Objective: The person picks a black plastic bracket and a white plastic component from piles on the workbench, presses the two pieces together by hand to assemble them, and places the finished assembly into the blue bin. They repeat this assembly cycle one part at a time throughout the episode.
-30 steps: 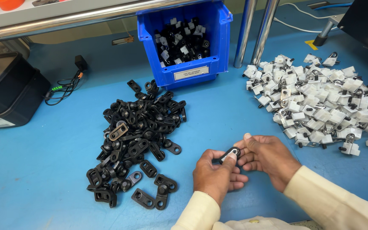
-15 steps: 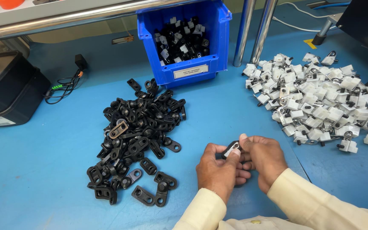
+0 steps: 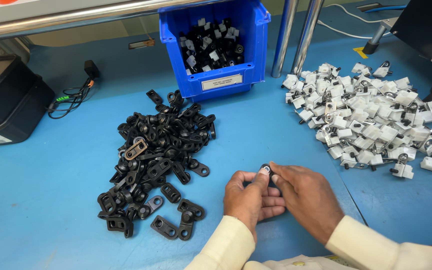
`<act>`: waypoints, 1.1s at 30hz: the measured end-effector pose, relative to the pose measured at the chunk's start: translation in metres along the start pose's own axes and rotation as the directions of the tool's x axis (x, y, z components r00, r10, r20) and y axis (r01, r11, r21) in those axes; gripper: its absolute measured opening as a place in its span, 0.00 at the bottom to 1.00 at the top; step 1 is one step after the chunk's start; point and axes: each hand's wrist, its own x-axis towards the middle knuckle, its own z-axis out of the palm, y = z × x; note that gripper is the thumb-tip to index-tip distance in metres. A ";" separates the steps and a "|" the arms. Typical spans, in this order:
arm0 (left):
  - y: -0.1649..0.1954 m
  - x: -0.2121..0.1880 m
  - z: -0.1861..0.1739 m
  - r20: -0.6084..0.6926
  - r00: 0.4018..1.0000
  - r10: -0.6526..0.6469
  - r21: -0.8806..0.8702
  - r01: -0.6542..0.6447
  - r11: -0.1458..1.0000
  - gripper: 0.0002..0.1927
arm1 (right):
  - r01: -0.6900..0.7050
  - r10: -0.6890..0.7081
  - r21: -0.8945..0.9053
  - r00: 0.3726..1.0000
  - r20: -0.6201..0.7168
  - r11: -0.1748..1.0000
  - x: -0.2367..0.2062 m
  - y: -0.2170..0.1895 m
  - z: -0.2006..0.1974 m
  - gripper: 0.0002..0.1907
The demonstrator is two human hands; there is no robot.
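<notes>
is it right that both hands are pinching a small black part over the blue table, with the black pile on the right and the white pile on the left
Not quite: the sides are swapped. In the head view the black pile lies to the left of the hands and the white pile to the right. The rest holds: the left hand and right hand pinch a small black part together over the blue table.

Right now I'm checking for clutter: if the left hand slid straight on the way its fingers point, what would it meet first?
The left hand points up-right; past the small black part it pinches, likely bare blue table, then perhaps the white pile.
</notes>
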 end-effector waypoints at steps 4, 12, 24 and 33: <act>0.006 0.002 -0.005 0.056 0.998 -0.014 0.039 0.011 0.999 0.15 | -0.254 0.193 0.362 0.961 0.197 0.897 0.010 0.010 -0.011 0.33; 0.007 -0.006 -0.016 0.168 0.968 0.184 0.269 -0.225 0.937 0.23 | -0.539 0.331 0.577 0.839 0.432 0.613 0.023 0.013 -0.017 0.20; 0.014 -0.021 -0.013 0.155 0.851 0.502 0.663 -0.467 0.585 0.09 | -0.641 0.412 0.639 0.766 0.494 0.425 0.022 0.006 -0.018 0.20; 0.013 -0.023 -0.025 0.116 0.844 0.523 0.585 -0.484 0.651 0.16 | -0.657 0.407 0.623 0.753 0.517 0.425 0.027 0.003 -0.009 0.20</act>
